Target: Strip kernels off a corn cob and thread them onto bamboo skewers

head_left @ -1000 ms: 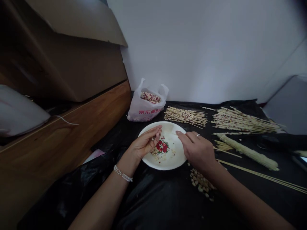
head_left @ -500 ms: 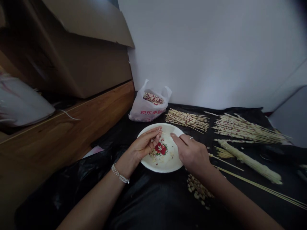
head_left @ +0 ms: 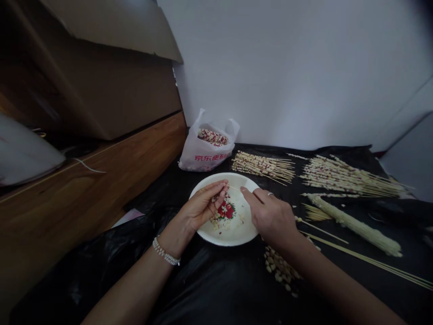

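Over a white bowl (head_left: 227,242) with a red flower pattern, my left hand (head_left: 203,205) pinches at the tip of a thin bamboo skewer (head_left: 235,188). Small pale corn kernels show at its curled fingers, partly hidden. My right hand (head_left: 272,214), a ring on one finger, grips the skewer's other part, mostly covered by the hand. Loose corn kernels (head_left: 216,222), pale and dark red, lie in the bowl. Right of the bowl is a skewer with a few pale pieces at its end (head_left: 321,229).
Behind the bowl stands a white plastic bag (head_left: 206,160) holding speckled corn cobs (head_left: 213,136). Kernel-strung skewers lie in two bundles (head_left: 260,164) (head_left: 348,176) at the right. A bare cob (head_left: 358,225), plain skewers (head_left: 368,259) and a pale pile (head_left: 279,266) rest on black plastic sheeting (head_left: 216,289).
The view has shifted slightly, so the surroundings sit a little differently. Both hands keep nearly the same pose over the bowl, with the skewer still between them.
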Motion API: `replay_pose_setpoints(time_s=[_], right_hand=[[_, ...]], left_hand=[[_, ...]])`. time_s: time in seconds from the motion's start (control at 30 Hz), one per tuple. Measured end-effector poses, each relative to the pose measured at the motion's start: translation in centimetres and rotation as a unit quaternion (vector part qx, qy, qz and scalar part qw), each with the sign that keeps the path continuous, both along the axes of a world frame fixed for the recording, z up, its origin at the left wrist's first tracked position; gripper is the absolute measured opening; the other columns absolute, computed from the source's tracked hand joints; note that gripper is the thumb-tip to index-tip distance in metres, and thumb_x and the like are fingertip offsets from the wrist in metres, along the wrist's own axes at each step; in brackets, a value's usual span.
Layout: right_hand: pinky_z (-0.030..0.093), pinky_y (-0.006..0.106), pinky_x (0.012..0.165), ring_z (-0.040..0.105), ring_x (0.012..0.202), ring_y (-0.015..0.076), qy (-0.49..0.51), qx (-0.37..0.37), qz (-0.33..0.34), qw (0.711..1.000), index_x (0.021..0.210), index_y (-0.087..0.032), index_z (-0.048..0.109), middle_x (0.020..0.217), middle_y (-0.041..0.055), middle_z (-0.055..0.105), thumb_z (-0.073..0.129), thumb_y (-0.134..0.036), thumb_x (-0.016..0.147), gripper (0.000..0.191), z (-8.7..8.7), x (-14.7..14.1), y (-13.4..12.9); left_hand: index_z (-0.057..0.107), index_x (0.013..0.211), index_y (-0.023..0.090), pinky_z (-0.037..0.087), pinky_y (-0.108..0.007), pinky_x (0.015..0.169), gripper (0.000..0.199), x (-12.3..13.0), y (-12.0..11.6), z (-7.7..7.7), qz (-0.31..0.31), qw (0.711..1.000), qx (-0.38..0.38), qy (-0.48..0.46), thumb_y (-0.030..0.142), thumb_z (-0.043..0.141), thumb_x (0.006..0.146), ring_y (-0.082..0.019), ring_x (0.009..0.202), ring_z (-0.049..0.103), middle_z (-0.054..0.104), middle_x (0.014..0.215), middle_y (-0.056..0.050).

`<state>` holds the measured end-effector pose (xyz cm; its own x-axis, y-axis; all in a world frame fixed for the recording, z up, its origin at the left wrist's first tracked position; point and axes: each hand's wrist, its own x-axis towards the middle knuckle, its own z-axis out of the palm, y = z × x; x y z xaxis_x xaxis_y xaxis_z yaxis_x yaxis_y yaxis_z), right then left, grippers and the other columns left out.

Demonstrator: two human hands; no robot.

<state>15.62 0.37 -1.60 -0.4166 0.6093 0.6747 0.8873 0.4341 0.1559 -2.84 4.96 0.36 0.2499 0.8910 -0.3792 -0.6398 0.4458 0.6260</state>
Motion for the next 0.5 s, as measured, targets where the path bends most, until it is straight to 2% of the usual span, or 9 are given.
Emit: replay_pose_setpoints(time_s=[0.27, 0.5], right_hand=[[0.039, 0.03, 0.05, 0.059, 0.059, 0.0178, 0.01, 0.012, 0.002, 1.0, 0.117, -0.008, 0.069, 0.077, 0.0088, 0.068, 0.042, -0.003, 0.084, 0.043, 0.9, -0.1, -0.6], [0.04, 0.031, 0.05, 0.06, 0.06, 0.0192, -0.005, 0.004, 0.001, 1.0, 0.118, -0.008, 0.069, 0.078, 0.0092, 0.068, 0.043, -0.004, 0.084, 0.042, 0.9, -0.4, -0.8]], left_hand=[[0.069, 0.091, 0.006, 0.058, -0.013, 0.059, 0.018, -0.2, 0.3, -0.2, 0.013, 0.998, -0.054, -0.029, -0.004, 0.055, 0.085, -0.009, 0.062, 0.067, 0.071, 0.077, -0.008], [0.069, 0.091, 0.008, 0.057, -0.014, 0.06, 0.016, -0.2, 0.1, -0.3, -0.004, 0.999, -0.04, -0.023, -0.002, 0.059, 0.084, -0.008, 0.062, 0.066, 0.07, 0.078, -0.006]])
